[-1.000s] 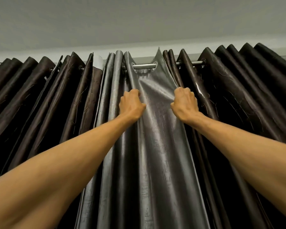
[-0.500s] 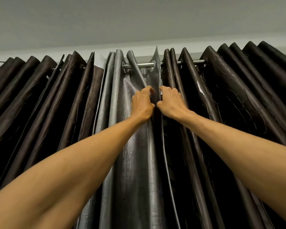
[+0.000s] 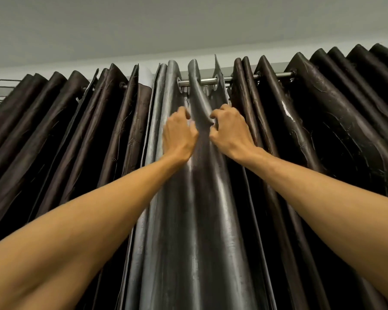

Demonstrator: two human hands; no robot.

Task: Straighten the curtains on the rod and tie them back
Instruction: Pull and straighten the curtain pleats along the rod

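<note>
Metal rod [image 3: 207, 81] runs level just under the ceiling [image 3: 188, 30], mostly hidden by fabric. Hung on it by eyelets: dark brown curtains [image 3: 323, 135] either side, grey curtain [image 3: 184, 220] at centre, seemingly bunched.

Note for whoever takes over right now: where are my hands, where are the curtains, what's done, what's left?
Left hand: fingers curled at the grey curtain, left of its centre fold, blurred; grip unclear.
Right hand: fingers curled at that fold's right side; grip unclear.
Rod: bare stretch above the hands; brown curtains bunched on both sides.
Done: nothing tied back. Left: even the pleats, tie back; no tie in view.
</note>
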